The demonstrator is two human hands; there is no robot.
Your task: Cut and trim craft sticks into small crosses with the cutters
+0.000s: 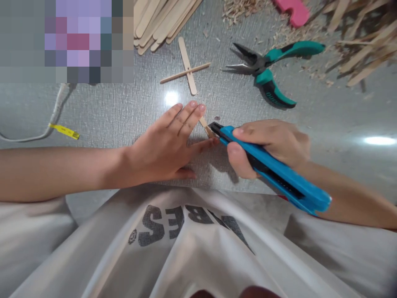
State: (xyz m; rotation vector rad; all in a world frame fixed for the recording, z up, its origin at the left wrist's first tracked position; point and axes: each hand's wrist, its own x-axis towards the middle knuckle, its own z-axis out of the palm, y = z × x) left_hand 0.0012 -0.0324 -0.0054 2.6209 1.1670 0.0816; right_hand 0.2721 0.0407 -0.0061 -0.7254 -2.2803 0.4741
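My right hand (pixel 269 142) is wrapped round a blue utility knife (pixel 276 169), thumb along its top near the front end. The black tip of the knife meets a small wooden craft stick (pixel 203 122) lying on the table. Over that stick my left hand (pixel 169 142) lies flat, fingers stretched out, pressing it down with the fingertips; part of the stick is hidden beneath. Just beyond the left fingertips, two craft sticks form a cross (pixel 188 71), one flat and the other on its edge.
Teal-handled needle-nose pliers (pixel 262 68) lie spread at the right. A stack of craft sticks (pixel 164 22) is at the back, with wood shavings (pixel 243 9), a pink tool (pixel 293 11) and loose stick pieces (pixel 366 49) farther right. At left runs a white cable (pixel 57 107) with a yellow tag.
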